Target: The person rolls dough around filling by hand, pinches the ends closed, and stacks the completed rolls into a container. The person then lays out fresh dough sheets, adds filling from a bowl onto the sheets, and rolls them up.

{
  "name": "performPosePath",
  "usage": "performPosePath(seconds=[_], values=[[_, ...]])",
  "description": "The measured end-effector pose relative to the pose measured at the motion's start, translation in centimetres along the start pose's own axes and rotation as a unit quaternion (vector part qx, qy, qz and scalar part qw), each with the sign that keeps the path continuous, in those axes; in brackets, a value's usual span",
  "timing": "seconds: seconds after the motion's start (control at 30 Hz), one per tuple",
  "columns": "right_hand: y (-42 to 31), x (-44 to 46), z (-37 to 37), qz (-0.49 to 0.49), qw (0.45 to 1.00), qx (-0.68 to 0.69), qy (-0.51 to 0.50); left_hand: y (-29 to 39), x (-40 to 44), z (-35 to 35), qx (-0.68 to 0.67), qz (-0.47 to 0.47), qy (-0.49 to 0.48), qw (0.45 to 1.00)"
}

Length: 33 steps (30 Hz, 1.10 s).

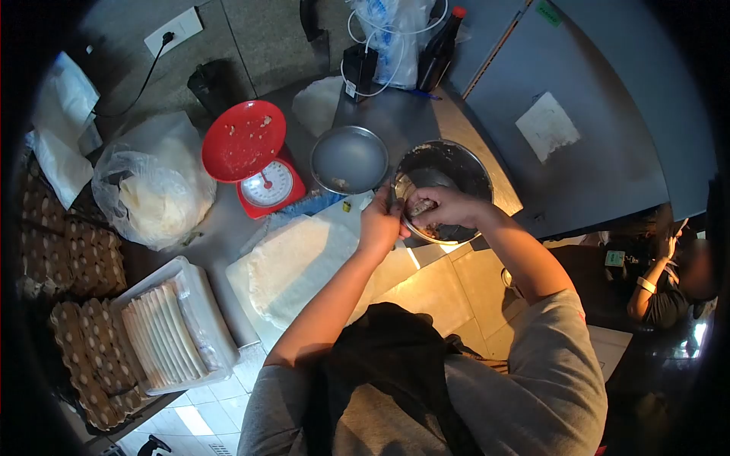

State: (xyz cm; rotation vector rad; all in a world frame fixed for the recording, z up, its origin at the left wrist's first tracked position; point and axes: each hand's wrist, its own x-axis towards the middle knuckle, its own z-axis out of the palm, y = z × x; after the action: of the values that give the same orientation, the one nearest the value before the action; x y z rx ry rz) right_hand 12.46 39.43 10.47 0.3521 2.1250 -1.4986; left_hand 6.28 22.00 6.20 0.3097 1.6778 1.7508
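Note:
A round metal pot (pixel 484 173) stands at the right end of the counter, its inner wall smeared with food bits. My right hand (pixel 445 207) is inside it, fingers curled round a clump of pale, crumbly food mixture (pixel 423 206). At the pot's left rim, my left hand (pixel 382 224) is closed, apparently gripping the edge; its fingers are partly hidden. Just behind my left hand sits a shallow metal bowl (pixel 350 156) with a little residue in it. White wrapper sheets (pixel 300 262) lie flat on the counter left of my forearm.
A red kitchen scale (pixel 266 186) with a food-specked pan stands behind the sheets. Leftward are a plastic bag (pixel 156 186), a plastic tub (pixel 228 353) of pale rolls and egg trays (pixel 91 342). A dark bottle (pixel 441 49) stands at the back. Another person (pixel 658 285) is at far right.

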Motion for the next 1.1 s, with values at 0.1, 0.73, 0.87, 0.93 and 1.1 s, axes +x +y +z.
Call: performPosePath(seconds=[0.1,0.73,0.87,0.93,1.1], values=[[0.0,-0.7,0.4,0.006,0.999,0.046,0.002,0.1,0.0,0.5,-0.007,-0.014,0.021,1.000],[-1.4,-1.6,-2.1,-0.053,0.971,0.172,0.157,0.0,0.0,-2.8,0.120,0.074,0.004,0.990],[-4.8,0.5,-2.4,-0.096,0.948,0.282,0.111,-1.1,-4.2,-7.3,0.220,0.207,0.044,0.952],[-8.8,1.6,-2.1,-0.122,0.941,0.306,0.081,-1.1,-8.1,-10.3,0.232,0.208,0.069,0.948],[-19.3,6.7,2.0,-0.234,0.954,0.182,0.047,-5.4,-15.6,-16.8,0.230,0.153,0.212,0.937]])
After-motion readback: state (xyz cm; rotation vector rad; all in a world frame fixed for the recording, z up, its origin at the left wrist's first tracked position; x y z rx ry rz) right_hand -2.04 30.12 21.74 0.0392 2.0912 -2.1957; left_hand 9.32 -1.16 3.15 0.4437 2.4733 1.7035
